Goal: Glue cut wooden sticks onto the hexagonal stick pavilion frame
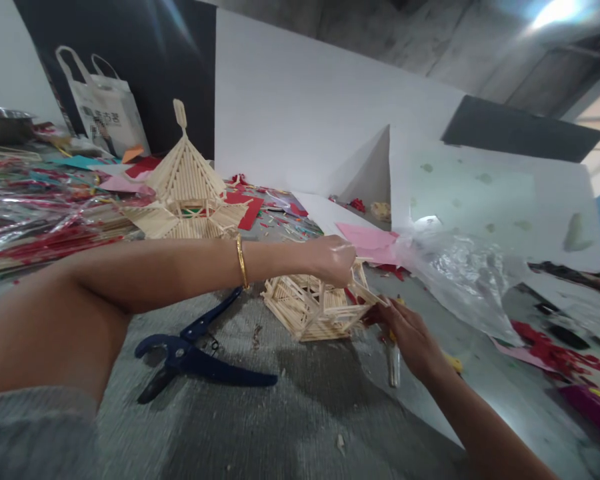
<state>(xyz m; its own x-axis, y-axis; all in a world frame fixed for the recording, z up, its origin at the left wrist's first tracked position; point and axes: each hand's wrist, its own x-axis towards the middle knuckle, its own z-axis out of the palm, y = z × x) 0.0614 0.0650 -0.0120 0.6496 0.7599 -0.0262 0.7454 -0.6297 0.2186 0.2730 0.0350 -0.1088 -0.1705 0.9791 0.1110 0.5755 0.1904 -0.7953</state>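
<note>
A small many-sided model of pale wooden sticks (313, 320) rests on the grey tabletop between my hands. My left hand (334, 259) is closed in a fist over its upper back edge; the fingertips and whatever they hold are hidden. At the model's right side, the fingers of my right hand (407, 333) are bent against its frame and grip it, close to a slanting stick (365, 292) that runs from my left fist. A blue-handled cutter (200, 360) lies on the table in front of my left forearm.
Behind my left arm stands a pagoda-like stick model (187, 177) with a pointed roof. Wrapped stick bundles (45, 227) fill the left, near a white bag (107, 113). Clear plastic wrap (460, 273), pink paper (367, 243) and a glue-stick-like tube (394, 363) lie to the right.
</note>
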